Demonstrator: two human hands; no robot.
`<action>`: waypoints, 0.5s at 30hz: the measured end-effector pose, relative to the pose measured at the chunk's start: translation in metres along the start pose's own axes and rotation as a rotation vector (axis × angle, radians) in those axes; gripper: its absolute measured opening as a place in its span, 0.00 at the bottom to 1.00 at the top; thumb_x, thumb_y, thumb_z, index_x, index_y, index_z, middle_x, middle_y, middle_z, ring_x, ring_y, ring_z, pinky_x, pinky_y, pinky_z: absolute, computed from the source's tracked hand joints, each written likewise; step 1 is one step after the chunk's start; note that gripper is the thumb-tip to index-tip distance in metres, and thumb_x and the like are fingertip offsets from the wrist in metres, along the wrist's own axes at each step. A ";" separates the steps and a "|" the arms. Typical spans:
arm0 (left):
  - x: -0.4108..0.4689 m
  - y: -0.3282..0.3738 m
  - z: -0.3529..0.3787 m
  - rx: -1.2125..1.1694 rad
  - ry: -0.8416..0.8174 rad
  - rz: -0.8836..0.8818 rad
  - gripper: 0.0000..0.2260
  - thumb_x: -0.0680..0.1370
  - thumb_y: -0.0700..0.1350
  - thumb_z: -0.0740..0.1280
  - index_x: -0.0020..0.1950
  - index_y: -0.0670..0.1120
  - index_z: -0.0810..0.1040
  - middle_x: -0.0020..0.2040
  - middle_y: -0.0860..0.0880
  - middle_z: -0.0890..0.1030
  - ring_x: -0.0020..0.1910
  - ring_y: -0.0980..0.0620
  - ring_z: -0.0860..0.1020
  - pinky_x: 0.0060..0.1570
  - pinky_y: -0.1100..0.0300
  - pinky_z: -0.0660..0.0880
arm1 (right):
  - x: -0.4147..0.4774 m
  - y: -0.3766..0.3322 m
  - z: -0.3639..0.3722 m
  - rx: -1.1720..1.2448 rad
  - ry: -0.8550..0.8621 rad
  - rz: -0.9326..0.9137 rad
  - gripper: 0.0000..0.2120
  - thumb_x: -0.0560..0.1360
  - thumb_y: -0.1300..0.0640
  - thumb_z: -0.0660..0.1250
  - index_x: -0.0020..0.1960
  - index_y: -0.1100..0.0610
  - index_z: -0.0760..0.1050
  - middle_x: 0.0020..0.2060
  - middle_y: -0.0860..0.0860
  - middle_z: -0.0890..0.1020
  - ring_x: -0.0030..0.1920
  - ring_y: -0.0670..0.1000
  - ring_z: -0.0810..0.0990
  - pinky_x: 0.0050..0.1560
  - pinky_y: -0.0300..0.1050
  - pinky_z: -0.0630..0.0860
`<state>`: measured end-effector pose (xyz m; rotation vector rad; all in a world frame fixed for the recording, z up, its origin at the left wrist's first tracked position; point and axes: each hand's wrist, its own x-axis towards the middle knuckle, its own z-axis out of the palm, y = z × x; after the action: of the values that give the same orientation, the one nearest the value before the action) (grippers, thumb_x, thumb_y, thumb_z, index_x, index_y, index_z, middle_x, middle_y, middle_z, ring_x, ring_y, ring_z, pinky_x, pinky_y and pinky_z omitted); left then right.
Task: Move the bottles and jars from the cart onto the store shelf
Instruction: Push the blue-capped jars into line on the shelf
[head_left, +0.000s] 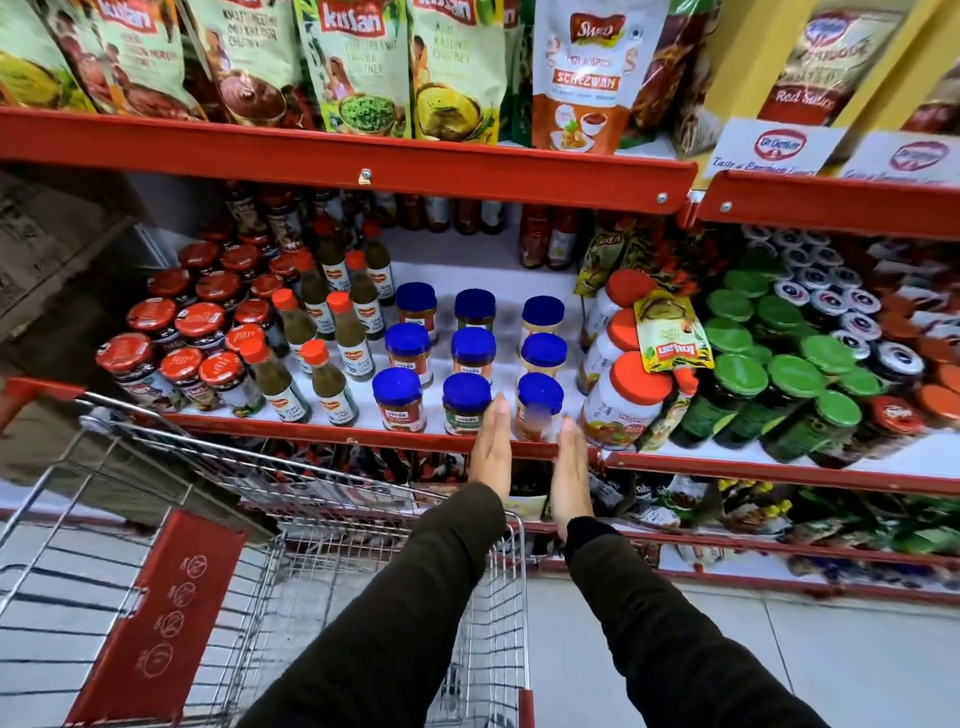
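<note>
Red store shelf (291, 423) holds blue-lidded jars in neat rows, labels outward for shoppers; the front-right jar (539, 408) stands upright at the shelf's lip, long axis vertical; left hand (491, 449) and right hand (570, 475) flank it, flat and open, probably squaring it; the cart (291, 525) looks emptied.

Open white shelf (467, 270) behind the blue-lid jars (467, 345), roomy lanes between their columns. Packed tight left with red-cap bottles (332, 338), right with orange-lid jars (623, 395).
</note>
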<state>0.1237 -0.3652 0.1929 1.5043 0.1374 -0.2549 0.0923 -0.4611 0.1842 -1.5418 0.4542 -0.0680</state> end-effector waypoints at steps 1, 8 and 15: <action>0.006 0.005 0.007 -0.047 -0.017 -0.052 0.34 0.76 0.69 0.51 0.78 0.54 0.60 0.79 0.52 0.62 0.76 0.55 0.61 0.77 0.51 0.55 | 0.001 -0.002 0.000 0.001 -0.041 0.017 0.37 0.75 0.30 0.47 0.79 0.45 0.54 0.79 0.44 0.57 0.71 0.36 0.54 0.70 0.40 0.52; 0.023 0.015 0.019 -0.142 -0.084 -0.129 0.41 0.71 0.75 0.49 0.73 0.51 0.69 0.73 0.46 0.72 0.73 0.49 0.68 0.76 0.45 0.58 | 0.011 -0.012 -0.002 0.069 -0.122 0.044 0.31 0.80 0.34 0.44 0.79 0.45 0.56 0.79 0.45 0.59 0.72 0.38 0.57 0.71 0.42 0.53; 0.009 0.009 0.011 -0.072 -0.081 -0.176 0.52 0.59 0.83 0.52 0.76 0.55 0.64 0.77 0.49 0.67 0.76 0.50 0.64 0.75 0.50 0.56 | 0.018 -0.023 -0.015 0.060 -0.150 0.053 0.21 0.80 0.34 0.46 0.70 0.37 0.64 0.70 0.42 0.69 0.69 0.42 0.65 0.70 0.45 0.58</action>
<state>0.1341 -0.3765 0.1996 1.4094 0.2131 -0.4470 0.1091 -0.4822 0.2028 -1.4638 0.3704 0.0749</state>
